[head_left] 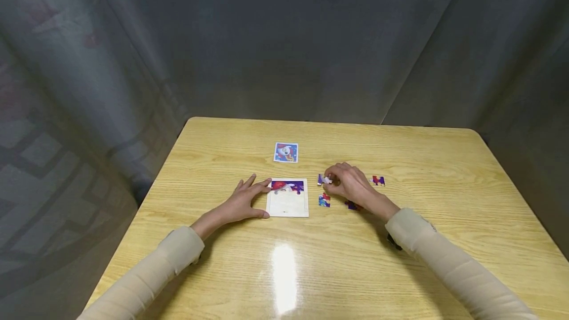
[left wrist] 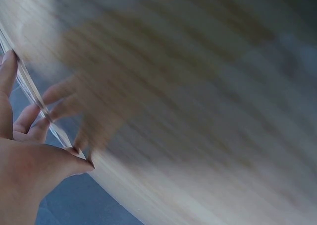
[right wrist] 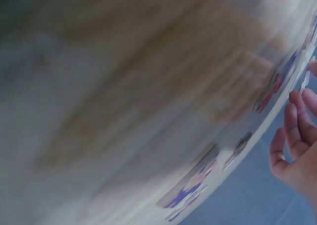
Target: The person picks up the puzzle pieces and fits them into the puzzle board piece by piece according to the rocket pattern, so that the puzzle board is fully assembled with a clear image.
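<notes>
A square puzzle tray (head_left: 287, 205) lies on the table, with jigsaw pieces (head_left: 289, 185) filling its top strip. My left hand (head_left: 241, 204) rests at the tray's left side, fingertips near the upper corner and thumb at the lower one; in the left wrist view, the fingertips and thumb touch the tray's edge (left wrist: 30, 86). Right of the tray, my right hand (head_left: 348, 183) pinches a purple-and-white jigsaw piece (head_left: 321, 180) between thumb and fingers, at table level. Just below it lies a blue-and-red piece (head_left: 324, 200).
A dark purple piece (head_left: 352, 205) lies partly under my right wrist. Farther right is a red-and-purple piece (head_left: 379, 180). Behind the tray lies a small picture card (head_left: 286, 152). Grey curtains (head_left: 284, 43) hang behind the wooden table (head_left: 222, 270).
</notes>
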The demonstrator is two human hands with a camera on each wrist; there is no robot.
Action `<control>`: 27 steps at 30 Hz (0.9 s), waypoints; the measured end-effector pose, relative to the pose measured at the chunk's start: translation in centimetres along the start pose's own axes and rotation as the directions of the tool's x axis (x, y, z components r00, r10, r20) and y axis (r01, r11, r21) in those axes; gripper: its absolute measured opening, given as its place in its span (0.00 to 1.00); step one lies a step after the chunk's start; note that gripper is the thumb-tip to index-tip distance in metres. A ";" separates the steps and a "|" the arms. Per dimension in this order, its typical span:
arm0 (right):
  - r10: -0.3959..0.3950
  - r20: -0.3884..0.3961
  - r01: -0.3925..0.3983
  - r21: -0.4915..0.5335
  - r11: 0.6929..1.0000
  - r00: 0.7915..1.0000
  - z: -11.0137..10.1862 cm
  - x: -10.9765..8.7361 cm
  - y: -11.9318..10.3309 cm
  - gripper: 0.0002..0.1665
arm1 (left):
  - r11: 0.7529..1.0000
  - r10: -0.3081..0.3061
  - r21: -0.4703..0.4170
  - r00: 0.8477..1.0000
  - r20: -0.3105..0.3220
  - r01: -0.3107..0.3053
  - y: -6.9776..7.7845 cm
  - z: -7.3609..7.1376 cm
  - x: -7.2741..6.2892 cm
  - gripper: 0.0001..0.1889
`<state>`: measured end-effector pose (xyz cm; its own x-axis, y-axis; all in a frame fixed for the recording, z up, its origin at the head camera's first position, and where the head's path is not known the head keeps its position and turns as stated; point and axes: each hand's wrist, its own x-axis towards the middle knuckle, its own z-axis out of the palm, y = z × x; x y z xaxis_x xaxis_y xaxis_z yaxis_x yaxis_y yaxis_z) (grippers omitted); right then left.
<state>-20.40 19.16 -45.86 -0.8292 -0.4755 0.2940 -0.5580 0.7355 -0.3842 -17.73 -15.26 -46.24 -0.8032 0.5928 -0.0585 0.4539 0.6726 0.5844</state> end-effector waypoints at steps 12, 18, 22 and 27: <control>-0.046 -0.037 0.047 0.020 0.999 0.998 0.3 -0.1 -2.0 0.16 | 1.000 -0.007 0.004 1.000 0.005 0.007 0.1 0.0 0.0 0.35; -0.064 -0.021 0.065 0.023 0.998 0.998 0.7 0.2 -3.3 0.16 | 1.000 -0.007 0.003 1.000 0.010 0.007 0.1 0.0 0.0 0.35; -0.098 -0.023 0.098 0.022 0.995 0.995 1.0 0.5 -4.2 0.17 | 1.000 -0.005 0.005 1.000 0.011 0.005 0.1 -0.1 0.0 0.36; -0.163 -0.038 0.164 0.025 0.986 0.986 1.8 1.1 -5.3 0.16 | 1.000 0.004 0.009 1.000 0.003 -0.004 0.1 -0.1 0.0 0.36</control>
<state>-18.45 13.91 -45.04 -0.7253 -0.5702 0.3859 -0.6871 0.6352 -0.3529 -17.75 -15.22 -46.12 -0.8003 0.5968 -0.0586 0.4606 0.6743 0.5773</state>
